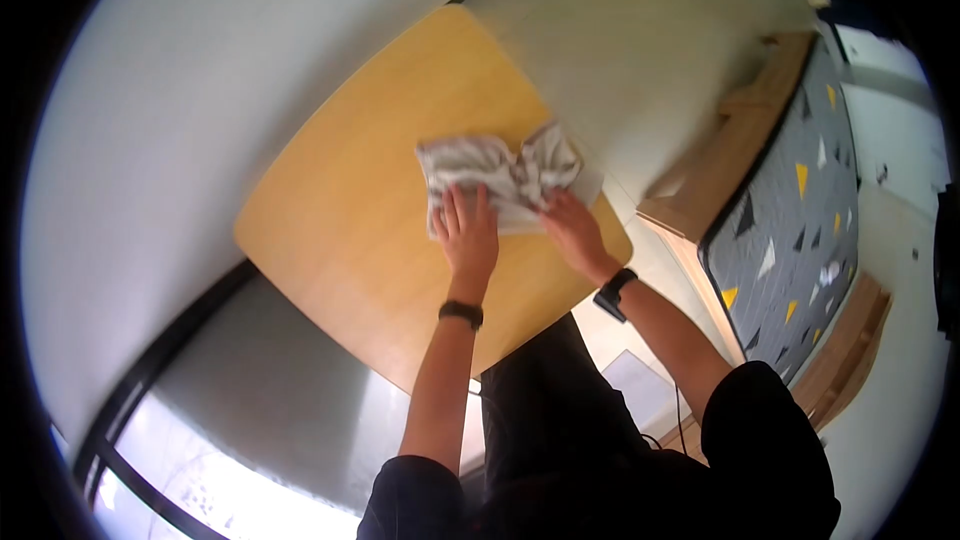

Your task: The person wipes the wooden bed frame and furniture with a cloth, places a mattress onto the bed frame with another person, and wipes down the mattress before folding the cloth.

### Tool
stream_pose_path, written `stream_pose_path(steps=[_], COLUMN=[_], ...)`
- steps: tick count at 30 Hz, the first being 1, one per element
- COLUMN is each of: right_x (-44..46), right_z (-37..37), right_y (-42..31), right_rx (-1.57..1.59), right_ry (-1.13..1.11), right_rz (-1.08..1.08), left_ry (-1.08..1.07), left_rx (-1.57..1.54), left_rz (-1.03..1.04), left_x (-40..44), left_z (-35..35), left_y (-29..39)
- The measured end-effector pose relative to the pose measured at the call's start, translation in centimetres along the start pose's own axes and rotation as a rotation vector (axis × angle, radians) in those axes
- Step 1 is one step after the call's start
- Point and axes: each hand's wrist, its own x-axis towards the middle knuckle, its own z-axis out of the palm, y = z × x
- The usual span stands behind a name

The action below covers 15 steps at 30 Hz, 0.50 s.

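Note:
A crumpled piece of white and grey-brown fabric (470, 155) lies on the wooden table, spread at its left part and bunched up at its right. Whether it is a garment or a plain cloth I cannot make out. My left hand (466, 235) rests palm down on the fabric's near left part, its fingers stretched out and apart. At the near right side, my right hand (575, 228) has its fingers bent together at the bunched fabric, gripping it; the fingertips are blurred. Dark bands sit on both wrists.
The light wooden table (350, 190) has rounded corners and stands beside a white wall (180, 100). To the right is a wooden bed frame (690, 210) with grey bedding (780, 230) patterned with triangles. A black-framed window (100, 450) is at lower left.

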Motion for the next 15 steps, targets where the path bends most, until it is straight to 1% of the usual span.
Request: stream_pose_path(steps=[1,2,4,5,6,7,8,10,11,12,14,15], right_x=[-2.6,-5.1,-9.4,-11.3,-12.8,-13.6,-14.6,-15.9,-16.8,-18.2,-20.9,-22.4], right_z=[-0.3,-0.3,-1.0,-0.9,-1.4,-4.2,-6.0,-11.1,-13.1,-14.9,-19.1,-21.9], right_y=[-1.4,-2.7,-5.2,-6.6,-8.0,-9.9,-11.7,-15.6,-16.6,-17.7,-19.6,-20.4], right_rx=[0.011,0.024,0.245,0.356,0.470,0.691,0.777,0.898,0.904,0.929,0.969,0.956], right_ry=[-0.014,-0.023,-0.103,0.003,0.112,0.127,0.146,0.196,0.258,0.292,0.384,0.357], right_rz=[0.093,0.186,0.450,0.574,0.689,0.816,0.860,0.909,0.904,0.870,0.834,0.802], left_ry=[-0.044,-0.142,-0.312,-0.379,-0.361,-0.584,-0.806,-0.713,-0.611,-0.615,-0.680,-0.817], left_rx=[0.003,-0.022,-0.060,-0.076,-0.077,-0.073,-0.053,-0.026,-0.114,-0.324,-0.704,-0.754], left_rz=[0.052,0.121,0.229,0.271,0.315,0.242,0.165,0.261,0.342,0.374,0.450,0.364], left_x=[-1.9,-3.7,-6.9,-7.7,-7.8,-8.2,-9.1,-10.6,-11.5,-12.5,-13.7,-13.1], left_z=[-0.4,-1.0,-3.8,-5.4,-7.3,-9.5,-11.7,-14.6,-13.9,-12.8,-13.4,-17.3], left_y=[0.5,0.7,1.0,1.2,1.8,2.6,3.4,4.3,4.5,4.6,7.4,11.5])
